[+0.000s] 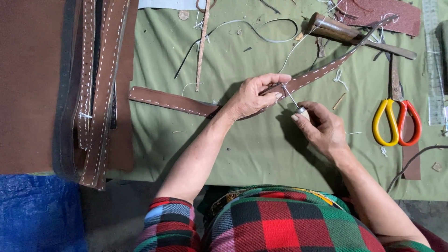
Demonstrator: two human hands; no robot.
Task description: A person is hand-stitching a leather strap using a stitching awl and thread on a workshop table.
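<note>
Leather strap [186,103], brown with a line of white stitches along it, lies across the middle of your desk [242,149], running from the left end near the stacked strips up and to the right, where it passes under a wooden-handled tool [347,33]. Your left hand [254,95] is closed over the strap near its middle, fingers curled on top and pinning it flat to the green cloth that covers the desk. Your right hand [322,128] sits just to the right and a little nearer to you, gripping an awl [291,100]; only its thin metal shaft and a bit of the collar show beyond your fingers, and the tip meets the strap right beside your left fingertips. Both hands are therefore closed on something, the left on the strap, the right on the awl.

To your left, a bundle of stitched brown strips [100,88] hangs over the desk's near edge, lying on a large sheet of darker brown leather [28,84]. To your right, scissors [396,116] with one yellow and one red handle loop rest well apart from your right hand, blades pointing away from you. A clear ruler [434,65] lies along the far right edge. Loose white thread [261,30] and small offcuts are scattered over the cloth beyond the strap. A piece of reddish leather [382,11] lies at the top right corner.
</note>
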